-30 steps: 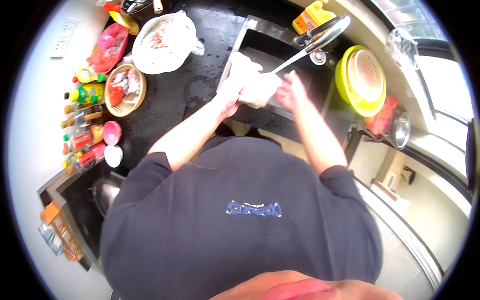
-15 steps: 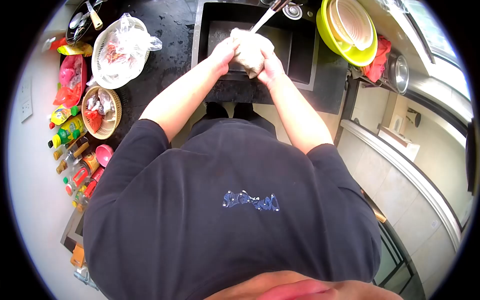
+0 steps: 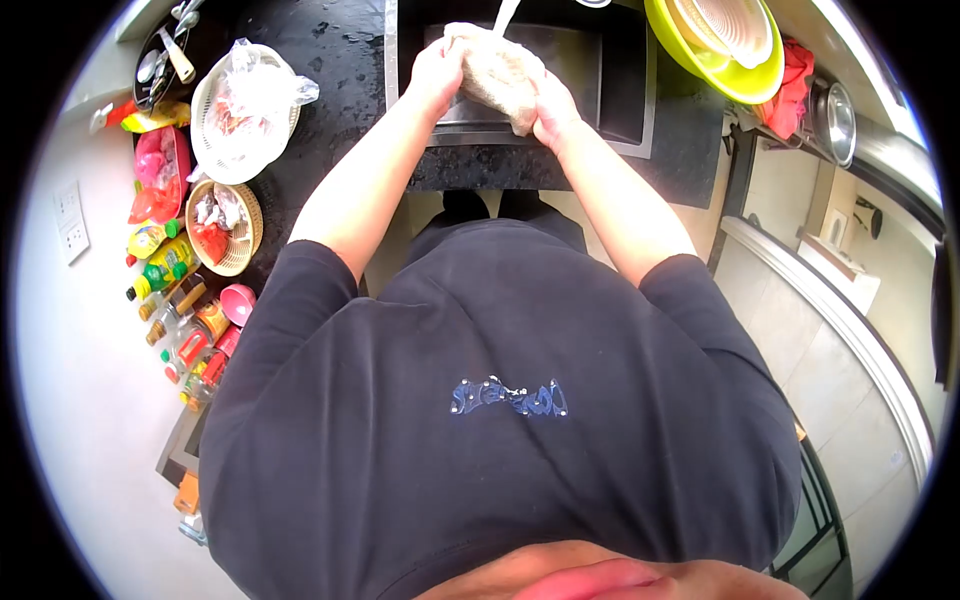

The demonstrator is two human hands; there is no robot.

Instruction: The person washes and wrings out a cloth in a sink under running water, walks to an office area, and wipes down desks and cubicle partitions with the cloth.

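A wet-looking, pale beige cloth (image 3: 495, 78) is stretched at a slant between my two hands over the dark sink (image 3: 620, 85). My left hand (image 3: 438, 76) is closed around its upper left end. Lower on the other side, my right hand (image 3: 555, 108) grips the right edge. Some fingers of both hands are hidden behind the cloth. Just above the cloth, the faucet spout (image 3: 507, 14) points down toward it; whether water runs cannot be made out.
Left on the black counter (image 3: 335, 100) stand a white basket (image 3: 208, 135) with plastic bags, a smaller beige basket (image 3: 250, 235), a pink tray (image 3: 180, 170) and several bottles (image 3: 165, 265). At right sit a lime-green basin (image 3: 750, 85), a red cloth (image 3: 793, 85) and a metal bowl (image 3: 838, 125).
The cloth was bunched more compactly between my hands; now it is drawn out wider and slants down to the right. The camera view has shifted slightly.
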